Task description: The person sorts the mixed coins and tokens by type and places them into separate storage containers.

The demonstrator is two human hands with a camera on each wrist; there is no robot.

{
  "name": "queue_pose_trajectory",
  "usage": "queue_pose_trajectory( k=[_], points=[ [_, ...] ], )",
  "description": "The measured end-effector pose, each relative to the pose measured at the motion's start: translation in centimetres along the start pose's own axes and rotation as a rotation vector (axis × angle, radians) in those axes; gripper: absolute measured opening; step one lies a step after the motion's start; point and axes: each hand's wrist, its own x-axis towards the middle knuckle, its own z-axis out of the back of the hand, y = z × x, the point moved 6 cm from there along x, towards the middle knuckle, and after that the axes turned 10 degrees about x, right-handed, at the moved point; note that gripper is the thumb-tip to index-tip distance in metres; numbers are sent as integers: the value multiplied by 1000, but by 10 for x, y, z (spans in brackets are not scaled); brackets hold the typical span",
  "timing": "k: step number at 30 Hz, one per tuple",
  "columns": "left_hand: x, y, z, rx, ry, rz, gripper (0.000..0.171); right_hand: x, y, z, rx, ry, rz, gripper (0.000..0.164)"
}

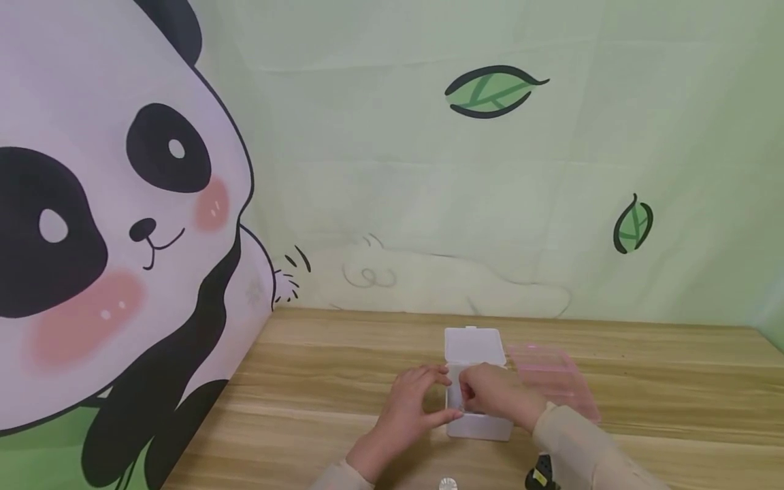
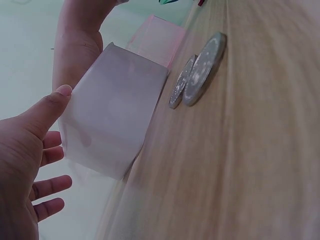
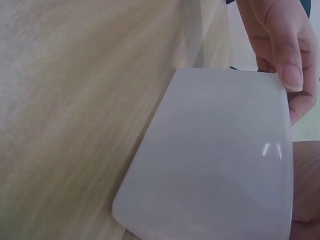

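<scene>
White, the box (image 1: pixel 480 427) stands on the bench (image 1: pixel 318 381), left hand (image 1: pixel 407 403) touching its left side with spread fingers; right hand (image 1: pixel 497 389) dips inside, grasp hidden. Reaching in seems the step; next likely calls for a steady box.

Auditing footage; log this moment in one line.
right hand: reaches into open white box; left hand: touches box; two coins: on table

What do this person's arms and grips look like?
The left grip and right grip are bare, with no gloves or rings showing. Behind them, the left sleeve and right sleeve are long, plain-looking and pale cream.
</scene>
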Motion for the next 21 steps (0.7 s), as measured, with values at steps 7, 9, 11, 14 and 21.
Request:
queue_pose_trajectory(
  k=[7, 9, 11, 14, 21],
  points=[
    [1, -2, 1, -14, -28, -13, 40, 1, -4, -2, -21, -5, -46, 27],
    [1, -3, 2, -14, -36, -12, 40, 2, -5, -2, -35, -14, -37, 26],
    [1, -3, 2, -11, -37, -11, 39, 2, -5, -2, -44, -23, -28, 26],
    [1, -4, 2, -7, -33, -11, 39, 1, -5, -1, -48, -29, -18, 25],
    [1, -4, -1, 0, -32, -16, 38, 0, -6, 0, -26, -29, -2, 24]
  ],
)
